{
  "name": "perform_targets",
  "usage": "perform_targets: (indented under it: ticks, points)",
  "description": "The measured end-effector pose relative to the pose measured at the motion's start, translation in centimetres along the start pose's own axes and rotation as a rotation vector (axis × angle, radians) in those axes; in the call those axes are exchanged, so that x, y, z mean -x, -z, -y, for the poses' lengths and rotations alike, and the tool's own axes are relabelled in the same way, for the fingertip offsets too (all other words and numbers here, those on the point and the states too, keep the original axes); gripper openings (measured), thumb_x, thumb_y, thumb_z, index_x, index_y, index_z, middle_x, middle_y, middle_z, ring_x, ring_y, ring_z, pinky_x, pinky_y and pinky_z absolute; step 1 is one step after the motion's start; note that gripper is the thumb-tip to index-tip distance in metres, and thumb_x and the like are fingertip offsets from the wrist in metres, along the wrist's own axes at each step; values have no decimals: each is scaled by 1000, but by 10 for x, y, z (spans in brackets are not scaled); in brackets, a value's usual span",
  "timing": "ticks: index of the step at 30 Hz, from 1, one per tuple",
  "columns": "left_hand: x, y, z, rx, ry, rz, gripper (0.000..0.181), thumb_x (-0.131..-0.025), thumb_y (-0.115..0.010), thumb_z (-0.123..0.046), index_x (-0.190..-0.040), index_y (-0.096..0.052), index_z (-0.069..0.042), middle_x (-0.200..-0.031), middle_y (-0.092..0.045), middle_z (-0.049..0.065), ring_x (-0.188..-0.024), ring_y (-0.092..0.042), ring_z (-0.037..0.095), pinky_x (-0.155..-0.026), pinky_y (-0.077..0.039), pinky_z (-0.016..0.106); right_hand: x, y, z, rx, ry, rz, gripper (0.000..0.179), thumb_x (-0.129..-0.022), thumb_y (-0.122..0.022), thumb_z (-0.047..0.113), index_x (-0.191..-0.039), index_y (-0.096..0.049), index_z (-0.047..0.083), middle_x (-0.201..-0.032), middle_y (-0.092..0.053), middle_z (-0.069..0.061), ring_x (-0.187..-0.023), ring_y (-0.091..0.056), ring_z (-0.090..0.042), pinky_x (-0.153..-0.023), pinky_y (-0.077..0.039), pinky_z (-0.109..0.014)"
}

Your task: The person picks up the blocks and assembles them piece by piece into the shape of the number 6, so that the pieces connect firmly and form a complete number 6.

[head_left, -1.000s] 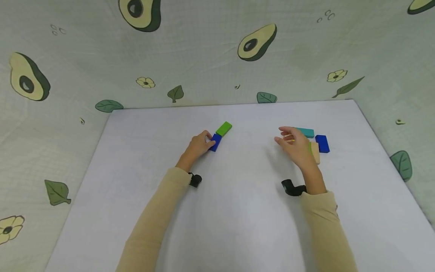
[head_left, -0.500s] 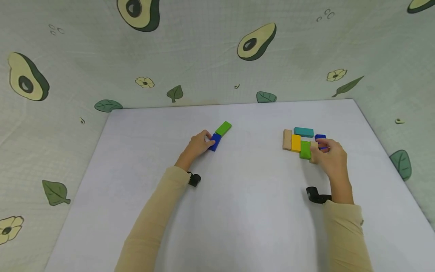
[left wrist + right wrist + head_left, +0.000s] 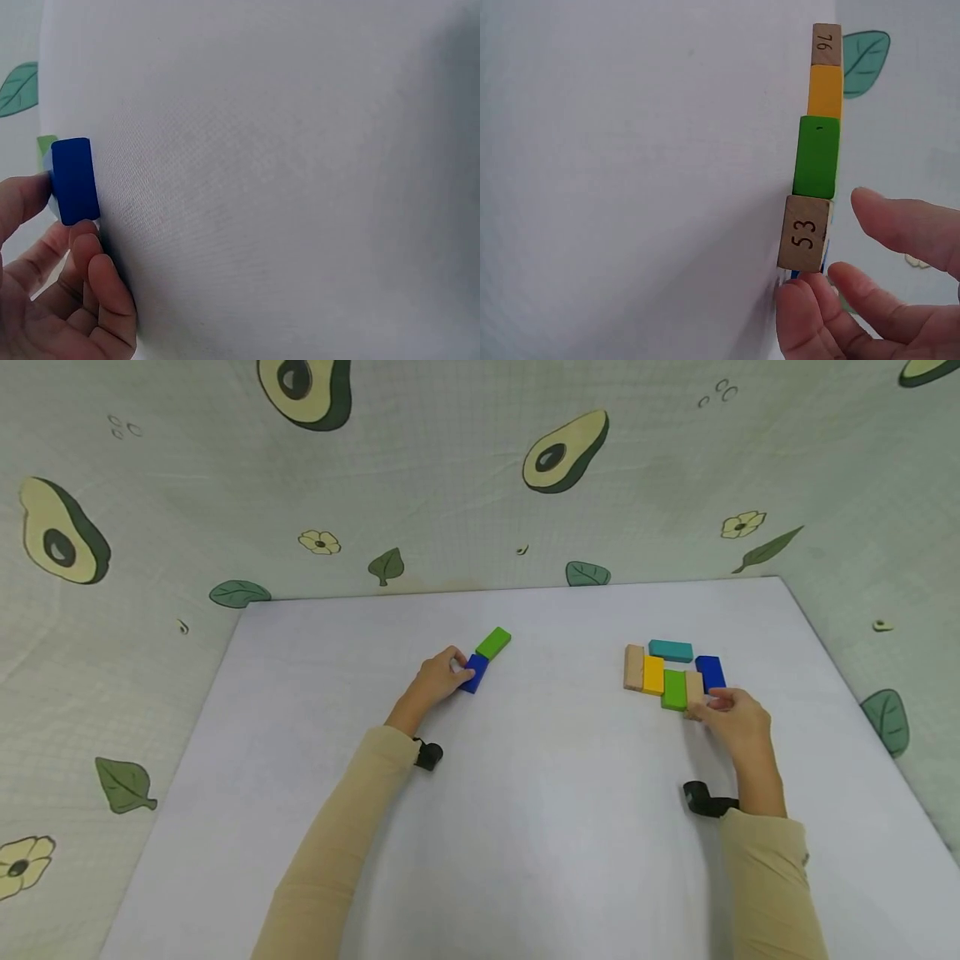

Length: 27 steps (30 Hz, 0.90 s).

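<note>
My left hand (image 3: 437, 681) pinches a blue block (image 3: 476, 673) between thumb and fingers, low on the white tabletop. A green block (image 3: 493, 643) touches that block's far end. On the right, my right hand (image 3: 738, 722) is at a plain wooden block (image 3: 693, 687), marked 53 in the right wrist view. There the thumb (image 3: 900, 225) stands apart from the block, while the lower fingers are close by its end. In a stepped row beside it lie a green block (image 3: 674, 691), a yellow block (image 3: 653, 676) and another wooden block (image 3: 633, 667), marked 76.
Behind the row lies a teal block (image 3: 671, 651). A second blue block (image 3: 710, 673) lies right of the row, near my right fingers. The white tabletop (image 3: 555, 793) stretches between both arms, and a patterned cloth (image 3: 450, 468) hangs behind it.
My right hand has moved from above the left part of the row to its right end, then slightly toward me, uncovering the row. The left hand has stayed on the blue block.
</note>
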<state>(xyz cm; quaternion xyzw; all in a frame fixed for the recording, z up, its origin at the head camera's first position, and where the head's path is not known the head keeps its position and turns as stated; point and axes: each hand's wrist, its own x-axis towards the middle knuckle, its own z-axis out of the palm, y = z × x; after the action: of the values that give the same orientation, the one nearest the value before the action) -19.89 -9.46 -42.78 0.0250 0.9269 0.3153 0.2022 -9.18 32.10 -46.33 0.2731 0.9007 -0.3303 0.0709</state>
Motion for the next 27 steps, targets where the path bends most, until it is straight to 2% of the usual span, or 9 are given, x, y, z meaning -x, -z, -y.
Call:
perform_targets:
  ticks: [5, 7, 9, 20, 27]
  points:
    - [0, 0, 0, 2, 5, 1, 30, -89, -55, -30, -112, -50, -12, -85, -50, 6, -76, -47, 18, -64, -36, 26, 21, 7, 21, -16, -46, 42, 68, -86, -53, 45, -132, -39, -2, -120, -46, -23, -101, -43, -32, -79, -42, -39]
    - [-1, 0, -1, 4, 9, 4, 30, -89, -55, -30, -112, -50, -12, -85, -50, 6, -76, -47, 18, -64, -36, 26, 27, 10, 27, -17, -41, 60, 65, -87, -53, 42, -130, -39, -4, -120, -46, -24, -101, -44, -32, -78, -41, -37]
    - [-1, 0, 0, 8, 12, 8, 30, -89, -55, -31, -112, -49, -13, -86, -50, 6, -76, -47, 19, -64, -36, 27, 31, 12, 31, -18, -28, 84, 66, -87, -53, 41, -130, -38, -8, -120, -45, -27, -101, -43, -34, -81, -41, -40]
    - [-3, 1, 2, 25, 32, 25, 30, -89, -55, -32, -112, -49, -14, -86, -49, 5, -76, -46, 18, -64, -36, 27, 31, 15, 34, 36, -15, 136, 68, -88, -53, 40, -130, -36, -11, -120, -44, -29, -102, -42, -37, -89, -40, -48]
    - [-5, 1, 4, 26, 22, 31, 30, -89, -55, -33, -111, -49, -14, -86, -49, 5, -75, -46, 18, -63, -37, 26, 34, 16, 34, 32, -45, 133, 70, -87, -52, 44, -131, -37, -8, -118, -47, -27, -100, -45, -35, -85, -42, -46]
